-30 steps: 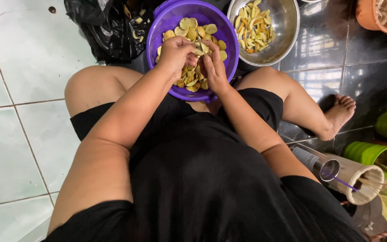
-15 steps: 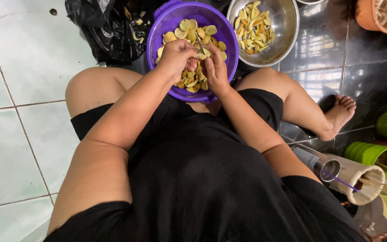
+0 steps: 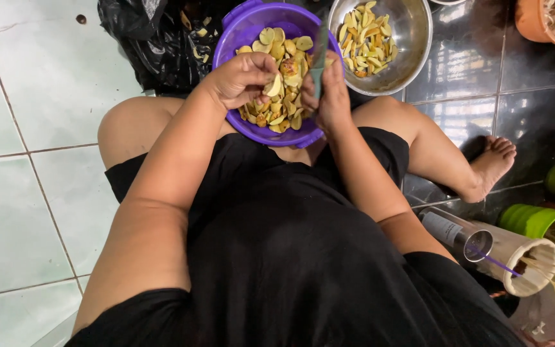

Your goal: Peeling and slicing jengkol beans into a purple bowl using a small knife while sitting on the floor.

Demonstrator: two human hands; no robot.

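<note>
While you sit on the floor with the round purple plastic bowl (image 3: pixel 261 132) between your knees, both hands work just above its heap of yellow-green seed halves (image 3: pixel 288 96). Your left hand (image 3: pixel 242 77) is curled over the near-left part of the bowl, its fingertips (image 3: pixel 266 90) pinching one pale, crescent-shaped piece (image 3: pixel 275 85) that points toward your other hand. Your right hand (image 3: pixel 330 96) is clenched round the handle of a knife, whose grey blade (image 3: pixel 320 48) rises from the fist and runs away from you, over the far rim of the bowl.

That is the relation that matters: the pinched piece lies just to the left of the blade's base, nearly touching the right thumb, with its long axis roughly crosswise to the blade. Your left hand is the one on the piece; the right holds only the knife.

Just beyond the purple bowl on the right stands a round steel bowl (image 3: pixel 412 58) holding paler strips (image 3: pixel 364 42). A black plastic bag (image 3: pixel 149 45) with scraps lies at the far left, touching the purple bowl's rim as far as the view shows.
</note>
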